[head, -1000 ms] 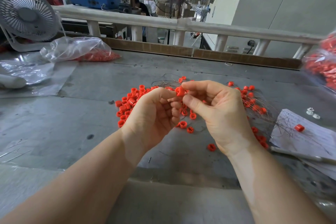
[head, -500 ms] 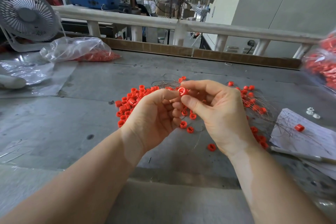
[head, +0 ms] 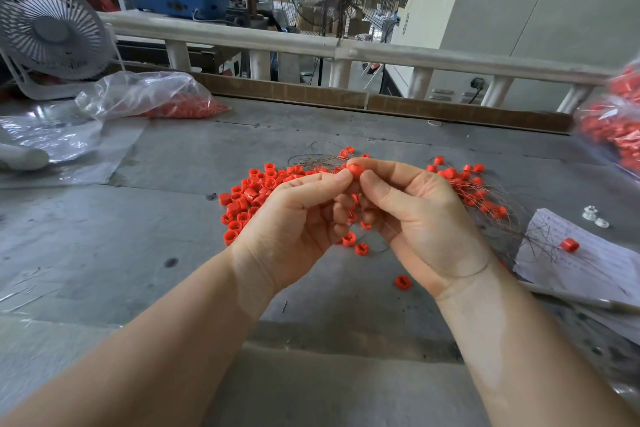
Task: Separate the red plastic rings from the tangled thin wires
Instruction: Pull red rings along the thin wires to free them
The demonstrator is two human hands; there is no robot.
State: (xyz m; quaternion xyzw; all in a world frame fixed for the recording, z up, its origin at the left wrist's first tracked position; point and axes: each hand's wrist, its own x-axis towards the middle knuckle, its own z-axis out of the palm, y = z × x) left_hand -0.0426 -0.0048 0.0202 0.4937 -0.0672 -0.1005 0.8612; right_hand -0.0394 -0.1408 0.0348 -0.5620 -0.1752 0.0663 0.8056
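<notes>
I see one red ring (head: 354, 170) pinched between both hands above the middle of the grey table (head: 173, 218), in front of the loose pile. Half a second ago its open bore faced me and showed a pale inside; now it has rolled so I see its curved outer wall, and the fingertips have closed in tighter around it. It is a short, stubby plastic cylinder, bright orange-red; I cannot tell exactly which way its axis runs, though it seems to lie roughly left to right.

My left hand (head: 294, 218) pinches the ring with thumb and forefinger from the left, the other fingers curled. My right hand (head: 422, 218) pinches it from the right, thumb below. Thin brown wires (head: 322, 159) trail from behind the ring to the far left, and one strand crosses my right wrist.

To the left lies the heap of rings (head: 249, 198); to the right, more rings tangled in wire (head: 471, 187). One lone ring (head: 569, 245) sits on a paper sheet (head: 588, 267) at the right.
</notes>
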